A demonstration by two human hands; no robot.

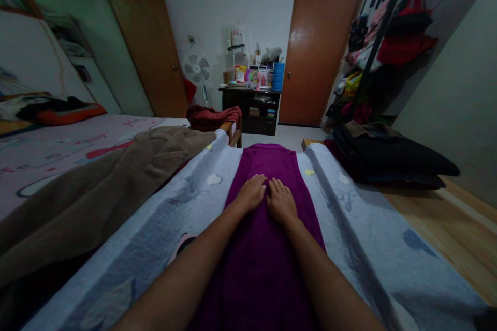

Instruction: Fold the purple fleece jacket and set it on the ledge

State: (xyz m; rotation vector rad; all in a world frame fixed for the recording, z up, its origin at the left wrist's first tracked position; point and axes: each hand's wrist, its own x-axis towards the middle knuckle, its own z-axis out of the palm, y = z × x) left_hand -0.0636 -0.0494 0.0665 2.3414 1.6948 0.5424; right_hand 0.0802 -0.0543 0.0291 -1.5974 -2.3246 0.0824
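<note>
- I have a purple garment laid lengthwise in front of me, on the pale blue blanket, its far end near the bed's far edge.
- My left hand and right hand lie just beside each other on its middle, palms down, fingers extended; neither is clamped on anything.
- I judge the main risk is creasing: uneven pressure could drag the thin-looking cloth into wrinkles.
- The blanket has raised folds on both sides, so if it slid, the garment could shift with it; a hard push away from me could send the far end over the edge.
- By my left forearm sits a small pink-and-black item, partly hidden; a sweeping elbow might knock it.
- Further out, a brown fleecy cover lies left and a dark folded pile right, both well apart from my hands.
</note>
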